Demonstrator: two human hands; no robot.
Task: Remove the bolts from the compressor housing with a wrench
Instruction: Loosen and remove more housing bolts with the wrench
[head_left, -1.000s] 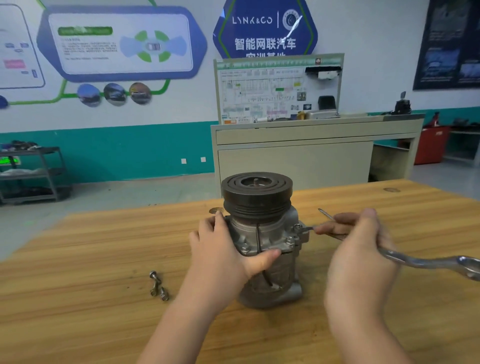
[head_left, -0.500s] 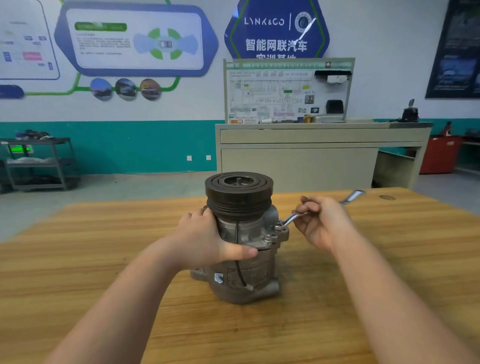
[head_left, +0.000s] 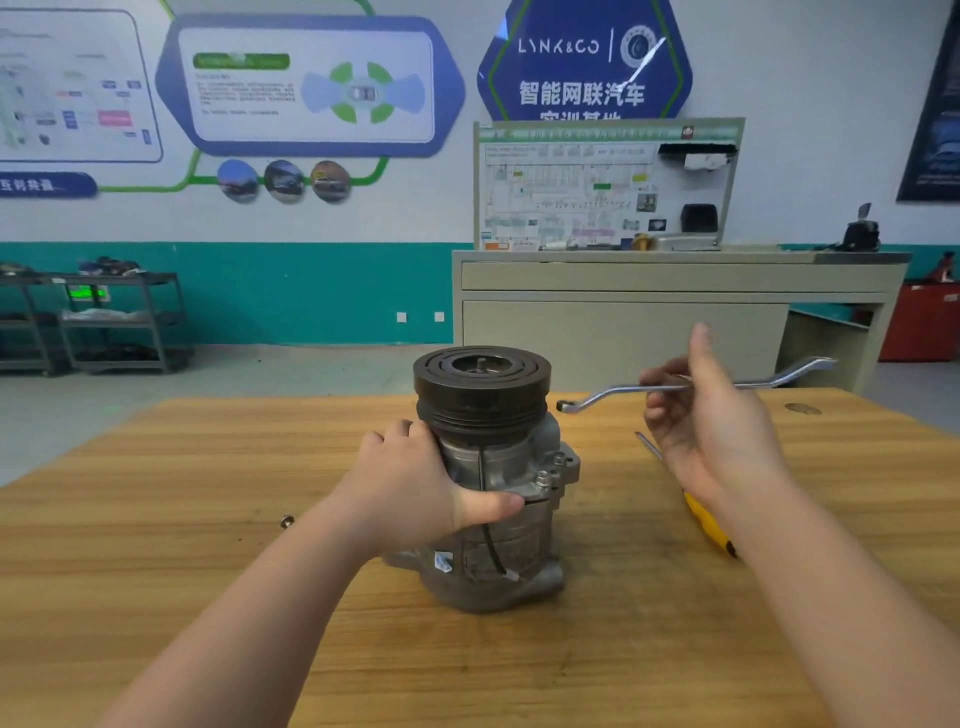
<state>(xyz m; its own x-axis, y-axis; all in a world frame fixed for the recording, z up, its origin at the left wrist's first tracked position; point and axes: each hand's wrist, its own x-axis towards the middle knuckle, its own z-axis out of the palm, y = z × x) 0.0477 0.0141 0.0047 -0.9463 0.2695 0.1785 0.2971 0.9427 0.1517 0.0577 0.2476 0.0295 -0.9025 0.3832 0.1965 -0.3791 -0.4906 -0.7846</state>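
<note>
Head view: a person steadies a compressor (head_left: 488, 483) upright on a wooden counter (head_left: 208, 571) while lifting a wrench (head_left: 613, 391) beside it.

Left hand (head_left: 415, 488) grips the housing's left side, fingers curled round it, thumb across the front. Right hand (head_left: 711, 431) pinches the wrench shaft, holding it level in the air, its ring end clear of a bolt (head_left: 542, 477) on the flange. A loose bolt (head_left: 287, 520) lies on the counter to the left; a yellow-handled tool (head_left: 707, 527) lies partly hidden under the right wrist.

Even, bright indoor light is falling softly; the wall posters (head_left: 311, 85) are blurring, and wide-angle distortion is curving the table (head_left: 156, 519) edges
</note>
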